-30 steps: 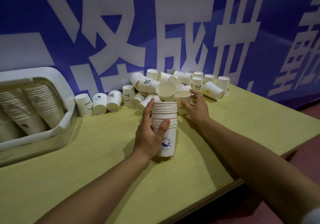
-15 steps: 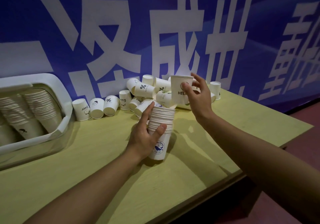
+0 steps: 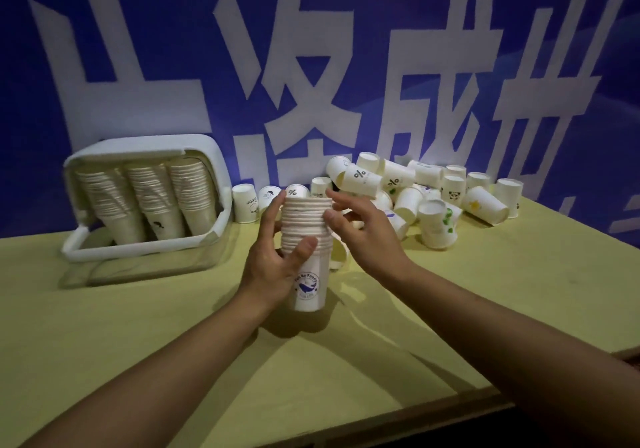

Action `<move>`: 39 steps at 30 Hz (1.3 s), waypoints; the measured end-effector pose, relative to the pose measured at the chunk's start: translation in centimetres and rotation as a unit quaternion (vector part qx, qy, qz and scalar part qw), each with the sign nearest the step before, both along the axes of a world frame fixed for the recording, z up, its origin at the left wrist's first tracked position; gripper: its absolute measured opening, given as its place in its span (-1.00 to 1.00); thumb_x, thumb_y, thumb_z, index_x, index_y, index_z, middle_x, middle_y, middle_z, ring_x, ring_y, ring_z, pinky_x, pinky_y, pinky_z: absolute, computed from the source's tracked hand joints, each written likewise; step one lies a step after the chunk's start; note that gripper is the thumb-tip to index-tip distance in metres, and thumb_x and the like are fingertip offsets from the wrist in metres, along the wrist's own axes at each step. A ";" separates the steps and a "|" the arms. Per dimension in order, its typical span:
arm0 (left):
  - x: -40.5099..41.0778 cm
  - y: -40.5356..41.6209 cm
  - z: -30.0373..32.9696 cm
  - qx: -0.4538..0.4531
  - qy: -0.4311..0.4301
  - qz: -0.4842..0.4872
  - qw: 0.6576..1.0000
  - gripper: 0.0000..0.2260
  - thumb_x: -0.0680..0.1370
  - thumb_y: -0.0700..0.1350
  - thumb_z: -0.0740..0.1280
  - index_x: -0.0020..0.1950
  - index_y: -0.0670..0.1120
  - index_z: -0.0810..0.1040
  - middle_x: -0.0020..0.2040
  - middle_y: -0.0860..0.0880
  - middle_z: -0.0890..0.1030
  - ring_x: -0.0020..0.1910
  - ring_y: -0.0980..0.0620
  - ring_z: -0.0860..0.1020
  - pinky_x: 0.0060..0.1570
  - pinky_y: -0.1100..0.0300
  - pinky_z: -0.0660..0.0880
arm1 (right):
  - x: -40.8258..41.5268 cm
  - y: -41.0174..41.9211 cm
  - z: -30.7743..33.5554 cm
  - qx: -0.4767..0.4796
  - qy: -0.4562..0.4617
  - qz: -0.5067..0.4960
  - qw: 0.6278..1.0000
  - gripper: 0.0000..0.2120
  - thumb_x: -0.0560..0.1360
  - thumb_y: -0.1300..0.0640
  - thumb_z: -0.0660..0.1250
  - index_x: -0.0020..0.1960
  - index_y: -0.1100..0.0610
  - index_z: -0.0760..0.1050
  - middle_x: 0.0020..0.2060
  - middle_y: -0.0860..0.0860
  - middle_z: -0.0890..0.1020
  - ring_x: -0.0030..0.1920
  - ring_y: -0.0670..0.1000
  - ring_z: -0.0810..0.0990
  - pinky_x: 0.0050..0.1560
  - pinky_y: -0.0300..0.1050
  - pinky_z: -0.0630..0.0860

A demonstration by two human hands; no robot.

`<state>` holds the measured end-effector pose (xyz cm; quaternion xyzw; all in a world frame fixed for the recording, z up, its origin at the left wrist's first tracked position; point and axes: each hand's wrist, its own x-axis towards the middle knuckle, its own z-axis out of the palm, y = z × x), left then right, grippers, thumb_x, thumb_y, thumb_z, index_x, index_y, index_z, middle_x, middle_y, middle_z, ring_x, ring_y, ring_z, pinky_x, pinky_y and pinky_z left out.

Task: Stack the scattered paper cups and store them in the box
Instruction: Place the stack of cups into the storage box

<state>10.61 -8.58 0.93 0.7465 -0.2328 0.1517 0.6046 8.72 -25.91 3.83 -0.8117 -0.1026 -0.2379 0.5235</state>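
Cups: a tall nested stack (image 3: 304, 240) stands upright on the tabletop (image 3: 138, 326), centre of view, bottom cup showing a whale logo. Left hand (image 3: 273, 260) wraps the stack's left side, thumb across the front w/ fingers curled round the back, so it's gripping the stack. Right hand (image 3: 360, 229) is at the stack's upper right, fingers fairly straight & touching the rims near the top, thumb against the side; looks like pressing/seating the top cup, not a curled grip, though I can't tell for sure whether anything's pinched.

Step, as I read it: stacking phase, top cup being settled into the stack. Stack looks about as tall as the ones stored, so it may be near ready to go.

Box (image 3: 221, 184), white, lies tipped on its side at the left, opening toward the camera, three-plus stacks inside. Loose cups (image 3: 408, 198) still heaped at the back right against the blue banner (image 3: 346, 49), some upright, some lying over; a few more in a row just beside the box.

Next move calls for: right hand off the rims & out to the heap for another cup, left hand holding the stack steady; or, if full, carry it left into the box w/o knocking the row.
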 end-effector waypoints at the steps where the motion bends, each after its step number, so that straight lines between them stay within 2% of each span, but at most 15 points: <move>1: 0.1 1.5 0.0 0.004 0.006 0.010 1.000 -0.40 0.48 0.27 0.41 0.28 0.68 0.08 0.22 0.18 0.49 0.08 0.22 0.59 -0.07 0.19 0.60 | 0.3 1.1 0.0 -0.004 0.007 0.014 1.000 -0.58 0.57 -0.10 0.30 0.41 -0.09 0.45 0.20 -0.08 0.52 0.09 -0.15 0.54 0.01 -0.28 0.52; 3: 0.1 4.4 -0.1 0.014 0.017 0.034 0.999 -0.41 0.46 0.20 0.39 0.26 0.67 0.12 0.23 0.15 0.50 0.09 0.19 0.58 -0.08 0.18 0.59 | 0.9 3.4 0.0 -0.011 0.027 0.049 0.998 -0.60 0.57 -0.12 0.31 0.39 -0.14 0.45 0.16 -0.09 0.54 0.08 -0.11 0.56 0.04 -0.05 0.60; 5: 0.0 7.3 -0.2 0.025 0.024 0.063 0.997 -0.41 0.45 0.20 0.40 0.31 0.60 0.16 0.31 0.04 0.50 0.12 0.13 0.58 -0.02 0.07 0.63 | 1.6 5.9 0.0 -0.013 0.049 0.096 0.994 -0.59 0.57 -0.10 0.31 0.41 -0.19 0.40 0.10 -0.09 0.56 0.04 -0.06 0.60 0.00 0.03 0.64; 8: 0.1 11.5 0.1 0.030 0.024 0.106 0.994 -0.36 0.45 0.28 0.45 0.40 0.50 0.16 0.38 -0.01 0.48 0.19 0.04 0.57 0.10 -0.15 0.62 | 1.9 9.9 -0.4 0.013 0.082 0.165 0.983 -0.54 0.59 0.00 0.31 0.45 -0.19 0.32 0.05 -0.05 0.56 -0.04 -0.03 0.63 -0.13 -0.06 0.65; 10: 0.0 14.1 0.6 0.015 0.020 0.147 0.989 -0.36 0.37 0.33 0.41 0.36 0.54 0.17 0.35 0.00 0.50 0.19 0.00 0.59 0.11 -0.20 0.61 | 2.3 12.3 -1.0 0.042 0.113 0.199 0.973 -0.56 0.60 0.04 0.31 0.45 -0.12 0.33 0.03 -0.01 0.58 -0.09 -0.02 0.63 -0.15 -0.09 0.63; 12: 0.3 15.8 1.3 0.009 0.013 0.188 0.982 -0.40 0.40 0.31 0.42 0.31 0.58 0.16 0.33 0.01 0.51 0.18 0.02 0.59 0.13 -0.19 0.60 | 3.0 13.7 -1.7 0.055 0.140 0.211 0.966 -0.61 0.60 0.06 0.31 0.41 -0.07 0.39 0.01 0.03 0.60 -0.14 -0.02 0.63 -0.16 -0.11 0.63; 16: 1.4 19.4 3.0 0.027 -0.020 0.283 0.958 -0.37 0.53 0.15 0.43 0.46 0.38 0.14 0.29 0.03 0.54 0.14 0.06 0.60 0.14 -0.12 0.60 | 3.9 15.8 -4.0 0.103 0.206 0.219 0.948 -0.76 0.61 0.15 0.28 0.26 0.02 0.53 -0.09 0.10 0.63 -0.24 0.00 0.57 -0.27 -0.07 0.55; 18: 2.3 20.8 4.0 0.034 -0.036 0.321 0.946 -0.34 0.53 0.13 0.44 0.50 0.31 0.13 0.24 0.08 0.54 0.09 0.07 0.59 0.14 -0.04 0.59 | 4.1 16.1 -5.7 0.139 0.228 0.213 0.940 -0.76 0.60 0.22 0.26 0.24 0.10 0.54 -0.20 0.10 0.59 -0.30 0.03 0.50 -0.29 0.00 0.49; 21: 3.9 22.0 5.5 0.044 -0.065 0.346 0.935 -0.33 0.53 0.13 0.44 0.51 0.26 0.12 0.22 0.13 0.48 0.07 0.09 0.56 0.06 0.06 0.58 | 4.2 15.6 -6.9 0.166 0.224 0.213 0.937 -0.76 0.60 0.28 0.23 0.22 0.12 0.54 -0.25 0.11 0.55 -0.32 0.08 0.45 -0.31 -0.03 0.47; 24: 6.0 22.4 6.1 0.045 -0.083 0.366 0.926 -0.31 0.53 0.08 0.46 0.53 0.17 0.13 0.33 0.12 0.42 0.12 0.10 0.52 -0.09 0.28 0.48 | 4.3 15.3 -7.3 0.144 0.212 0.224 0.940 -0.77 0.61 0.26 0.23 0.19 0.08 0.56 -0.30 0.05 0.56 -0.31 0.03 0.48 -0.27 -0.06 0.51; 26: 7.5 22.7 6.0 0.050 -0.088 0.382 0.919 -0.31 0.53 0.06 0.46 0.53 0.15 0.13 0.43 0.06 0.39 0.17 0.09 0.49 -0.12 0.33 0.43 | 4.4 15.3 -7.5 0.129 0.208 0.227 0.943 -0.77 0.61 0.25 0.23 0.17 0.06 0.58 -0.32 0.01 0.57 -0.31 0.01 0.50 -0.25 -0.07 0.53; 28: 9.0 23.0 5.6 0.052 -0.088 0.399 0.911 -0.30 0.52 0.08 0.47 0.52 0.17 0.13 0.46 0.04 0.38 0.22 0.07 0.48 -0.06 0.25 0.49 | 4.6 15.2 -7.6 0.104 0.203 0.221 0.948 -0.79 0.62 0.24 0.23 0.14 0.04 0.59 -0.31 0.00 0.58 -0.30 -0.01 0.53 -0.23 -0.10 0.55; 31: 10.6 23.7 4.3 0.056 -0.069 0.430 0.899 -0.31 0.49 0.10 0.48 0.47 0.20 0.13 0.44 0.04 0.37 0.25 0.04 0.48 0.08 0.01 0.55 | 4.9 15.3 -7.7 0.082 0.198 0.228 0.950 -0.79 0.62 0.23 0.23 0.10 0.04 0.60 -0.35 -0.05 0.58 -0.26 -0.01 0.57 -0.21 -0.12 0.55; 36: 12.3 24.1 2.1 0.102 -0.023 0.469 0.877 -0.34 0.49 0.09 0.49 0.45 0.10 0.19 0.42 -0.01 0.38 0.24 -0.10 0.51 0.09 -0.06 0.51 | 5.2 15.3 -7.9 0.092 0.205 0.237 0.945 -0.80 0.61 0.25 0.23 0.06 0.07 0.61 -0.37 -0.05 0.56 -0.25 0.00 0.55 -0.23 -0.12 0.52; 39: 13.0 24.3 0.6 0.138 0.025 0.488 0.861 -0.35 0.48 0.13 0.48 0.41 0.14 0.16 0.43 -0.03 0.40 0.24 -0.19 0.53 0.14 -0.14 0.51 | 5.2 15.3 -7.9 0.096 0.215 0.248 0.940 -0.81 0.62 0.26 0.23 0.06 0.09 0.61 -0.35 -0.02 0.56 -0.31 -0.03 0.51 -0.24 -0.13 0.50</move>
